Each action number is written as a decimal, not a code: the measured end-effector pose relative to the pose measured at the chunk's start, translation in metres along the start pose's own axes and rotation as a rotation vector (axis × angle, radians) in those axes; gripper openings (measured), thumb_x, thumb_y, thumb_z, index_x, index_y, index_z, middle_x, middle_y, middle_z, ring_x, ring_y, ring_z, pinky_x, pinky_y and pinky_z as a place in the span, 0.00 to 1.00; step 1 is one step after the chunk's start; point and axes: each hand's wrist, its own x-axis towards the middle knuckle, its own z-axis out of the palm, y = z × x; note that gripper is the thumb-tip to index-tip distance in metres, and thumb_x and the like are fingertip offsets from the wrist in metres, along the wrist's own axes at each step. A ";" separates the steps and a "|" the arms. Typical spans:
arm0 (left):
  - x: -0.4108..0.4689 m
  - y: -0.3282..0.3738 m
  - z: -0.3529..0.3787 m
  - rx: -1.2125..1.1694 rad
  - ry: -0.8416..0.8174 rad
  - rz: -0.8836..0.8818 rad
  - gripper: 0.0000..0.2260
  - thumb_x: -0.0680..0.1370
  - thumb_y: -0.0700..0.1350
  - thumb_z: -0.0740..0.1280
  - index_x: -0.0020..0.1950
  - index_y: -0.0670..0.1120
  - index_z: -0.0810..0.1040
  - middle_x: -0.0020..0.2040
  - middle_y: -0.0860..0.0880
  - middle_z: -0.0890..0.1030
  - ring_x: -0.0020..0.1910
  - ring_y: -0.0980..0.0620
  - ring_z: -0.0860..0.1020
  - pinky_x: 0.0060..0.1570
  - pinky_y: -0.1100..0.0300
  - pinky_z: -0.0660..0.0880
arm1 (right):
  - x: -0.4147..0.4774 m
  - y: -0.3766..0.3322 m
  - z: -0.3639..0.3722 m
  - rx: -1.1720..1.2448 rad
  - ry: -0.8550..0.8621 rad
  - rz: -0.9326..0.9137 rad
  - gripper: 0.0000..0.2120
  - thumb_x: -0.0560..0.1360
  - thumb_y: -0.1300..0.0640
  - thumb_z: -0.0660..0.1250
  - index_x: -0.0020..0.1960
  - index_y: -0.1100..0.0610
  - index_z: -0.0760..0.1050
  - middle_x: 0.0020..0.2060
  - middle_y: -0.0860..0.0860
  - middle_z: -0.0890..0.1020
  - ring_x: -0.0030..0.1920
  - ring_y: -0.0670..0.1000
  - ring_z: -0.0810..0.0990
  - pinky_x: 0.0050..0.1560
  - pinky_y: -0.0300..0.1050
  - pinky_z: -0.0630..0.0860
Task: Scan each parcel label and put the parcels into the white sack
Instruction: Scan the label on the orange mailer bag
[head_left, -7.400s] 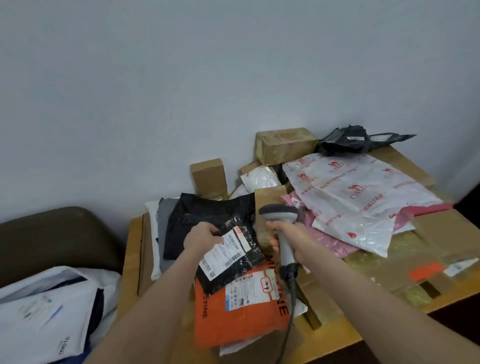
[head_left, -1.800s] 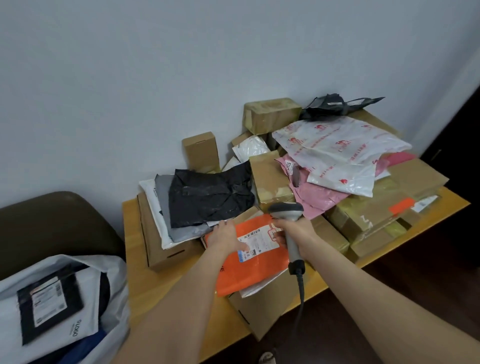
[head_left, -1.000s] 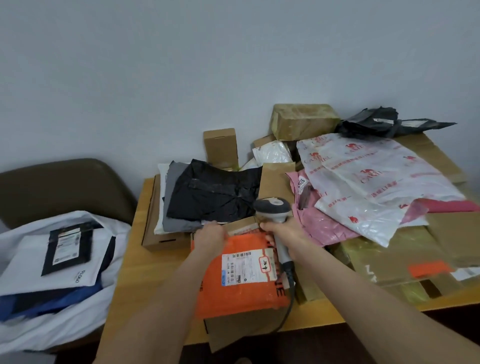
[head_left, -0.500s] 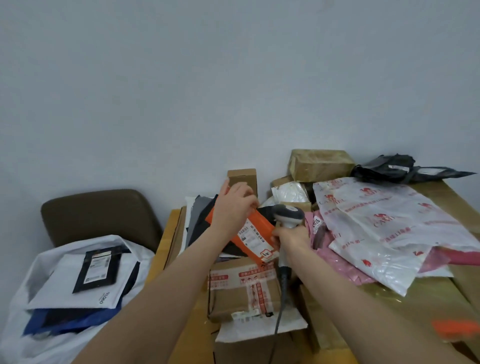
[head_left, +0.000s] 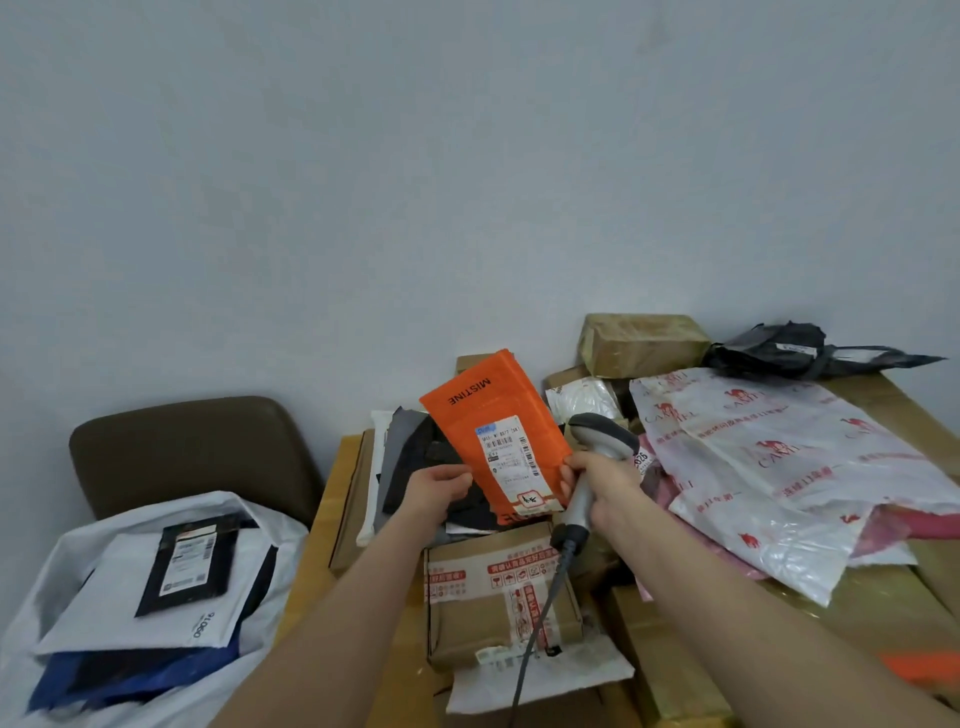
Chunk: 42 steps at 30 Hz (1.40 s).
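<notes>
The left grip pinches the bottom left edge of the orange parcel and holds it up over the surface. The right grip is wrapped round the handle of the scanner. Its fingertips seem to touch the parcel's right edge. The white label faces the person, just beside the scanner's head.

The parcel looks like a thin plastic bag, so it is likely light, soft and bendy. The smooth skin may be a bit slippery. It could flop over if held by one corner. A firm pinch on the edge, away from the label, seems the best hold. The white sack sits open on the brown chair to the left, with other parcels inside.
</notes>
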 end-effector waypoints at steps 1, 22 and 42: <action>0.003 0.001 0.002 -0.025 0.014 -0.010 0.19 0.77 0.40 0.68 0.68 0.41 0.73 0.50 0.49 0.78 0.55 0.49 0.75 0.55 0.52 0.69 | -0.002 0.000 -0.001 0.002 -0.012 0.014 0.02 0.75 0.66 0.67 0.45 0.64 0.74 0.31 0.56 0.79 0.28 0.48 0.77 0.32 0.40 0.77; 0.021 -0.019 0.001 -0.030 0.196 0.003 0.13 0.76 0.42 0.69 0.61 0.43 0.77 0.60 0.44 0.79 0.60 0.43 0.77 0.62 0.44 0.73 | -0.031 0.041 -0.018 -0.250 -0.059 -0.262 0.02 0.73 0.66 0.70 0.43 0.65 0.77 0.29 0.56 0.81 0.28 0.51 0.79 0.31 0.43 0.76; 0.014 -0.025 0.000 0.054 0.241 -0.011 0.15 0.77 0.45 0.68 0.64 0.44 0.75 0.61 0.44 0.79 0.60 0.42 0.77 0.60 0.42 0.74 | -0.054 0.074 -0.019 -0.412 -0.090 -0.310 0.03 0.70 0.63 0.69 0.40 0.62 0.77 0.28 0.54 0.81 0.29 0.52 0.79 0.40 0.49 0.78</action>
